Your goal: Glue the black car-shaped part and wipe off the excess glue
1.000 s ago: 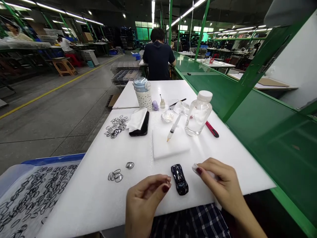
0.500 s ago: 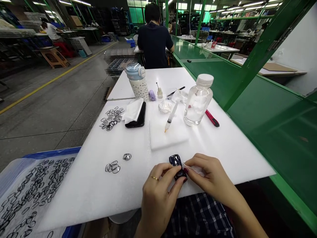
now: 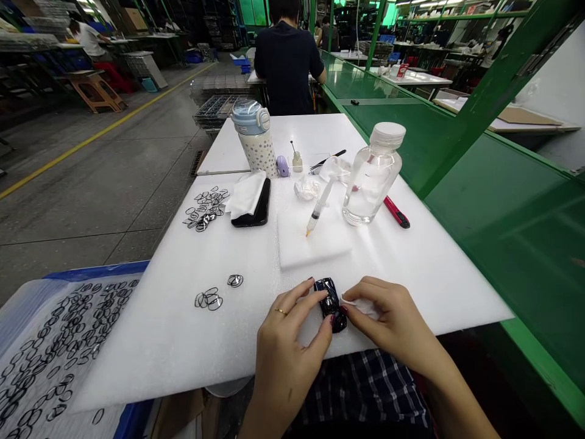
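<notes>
A small glossy black part (image 3: 328, 292), shaped somewhat like a toy car, lies near the front edge of the white foam-covered table. My left hand (image 3: 292, 335) steadies it, the thumb at its lower end and the fingertips along its left side and top. On the right, my right hand (image 3: 393, 317) pinches a folded white wipe (image 3: 363, 305) against the part's right edge. A syringe (image 3: 317, 210) with an orange tip rests on a white foam block (image 3: 315, 250) just beyond. Thin black rings (image 3: 209, 299) lie to the left in small groups.
A clear bottle (image 3: 372, 177) and a red cutter (image 3: 397, 212) stand and lie at the right. Farther back are a dotted tumbler (image 3: 256, 146) and a black phone (image 3: 260, 210) under a tissue. A ring-filled tray (image 3: 132, 271) sits lower left; a green conveyor (image 3: 493, 195) runs along the right.
My left hand's fingers have spread and slid up the black part, uncovering more of it. My right hand stays beside it with the wipe. The view has tilted slightly.
</notes>
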Tool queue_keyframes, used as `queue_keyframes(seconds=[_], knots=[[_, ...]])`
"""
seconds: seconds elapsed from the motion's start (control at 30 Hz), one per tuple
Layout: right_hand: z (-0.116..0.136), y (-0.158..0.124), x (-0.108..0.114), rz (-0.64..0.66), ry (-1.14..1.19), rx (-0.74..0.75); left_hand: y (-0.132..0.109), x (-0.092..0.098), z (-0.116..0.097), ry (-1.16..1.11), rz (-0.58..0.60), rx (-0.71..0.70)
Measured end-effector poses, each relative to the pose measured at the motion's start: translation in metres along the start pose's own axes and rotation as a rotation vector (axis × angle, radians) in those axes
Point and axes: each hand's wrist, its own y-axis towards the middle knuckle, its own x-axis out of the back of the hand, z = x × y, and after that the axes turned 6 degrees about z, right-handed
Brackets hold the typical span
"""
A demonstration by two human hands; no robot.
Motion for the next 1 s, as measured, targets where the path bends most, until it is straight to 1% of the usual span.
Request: queue_keyframes(seconds=[0.3, 0.67, 0.73, 0.8, 0.87, 0.9, 0.93, 1.0], knots=[[0.0, 0.002, 0.0, 0.008, -0.002, -0.011, 0.002, -0.002, 0.0, -0.005, 0.002, -0.002], [-0.001, 0.004, -0.001, 0.007, -0.022, -0.025, 0.004, 0.002, -0.002, -0.032, 0.052, 0.074], [-0.001, 0.003, 0.0, 0.01, -0.006, -0.018, 0.006, 0.005, -0.002, -0.03, 0.093, 0.078], [-0.002, 0.002, 0.002, 0.006, 0.048, 0.0, 0.01, 0.01, -0.001, -0.022, 0.193, 0.048], [-0.002, -0.001, 0.003, -0.018, 0.102, 0.007, 0.014, 0.013, -0.001, -0.014, 0.318, -0.009], [-0.002, -0.002, 0.004, -0.032, 0.112, 0.003, 0.016, 0.013, -0.001, -0.01, 0.359, -0.025], [-0.002, -0.003, 0.004, -0.041, 0.11, -0.004, 0.017, 0.012, -0.001, -0.005, 0.37, -0.024], [-0.003, -0.005, 0.004, -0.037, 0.081, -0.017, 0.018, 0.009, 0.0, 0.01, 0.318, 0.02]])
